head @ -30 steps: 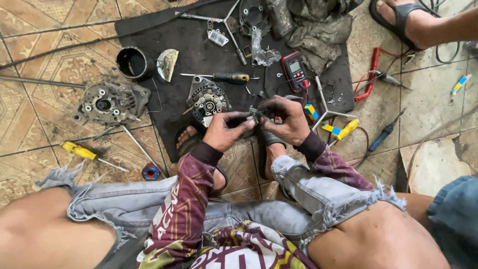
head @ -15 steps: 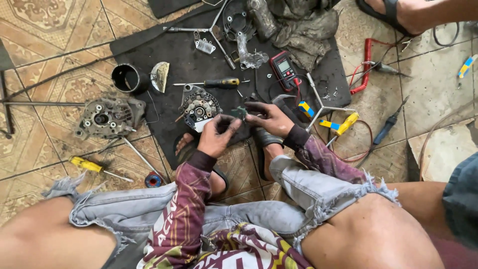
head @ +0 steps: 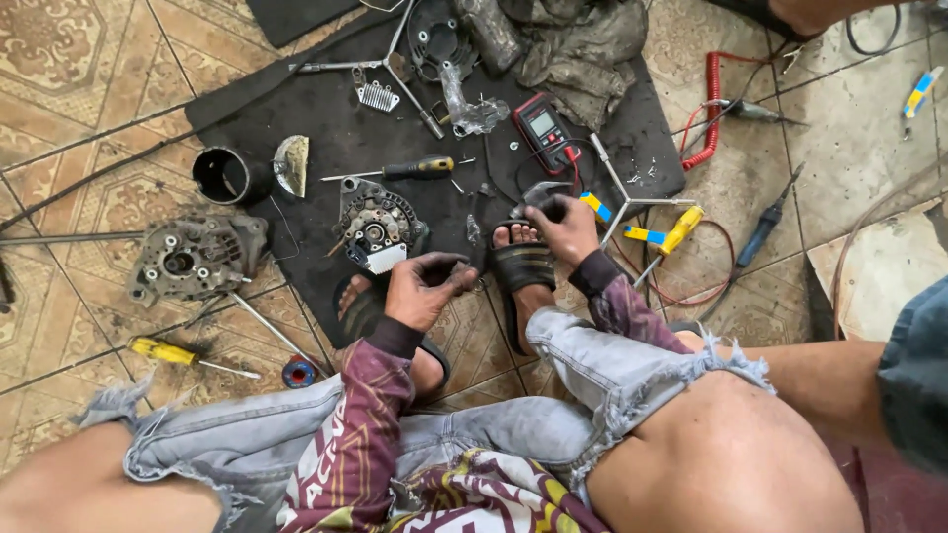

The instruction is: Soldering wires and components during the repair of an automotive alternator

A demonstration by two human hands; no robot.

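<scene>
Now apart: right hand (head: pixel 561 225) grasps perhaps pliers (head: pixel 538 192), left hand (head: pixel 427 286) loosely curled

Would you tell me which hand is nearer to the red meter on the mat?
Right. The right hand sits just below the red meter; the left hand is lower and farther left.

Black mat (head: pixel 326 128) on tan patterned floor tiles (head: pixel 59 59). Red coiled cable (head: pixel 713 109); yellow-handled screwdriver (head: pixel 163 350). Maroon patterned sleeve (head: pixel 360 415), pale blue frayed denim (head: pixel 612 365).
</scene>
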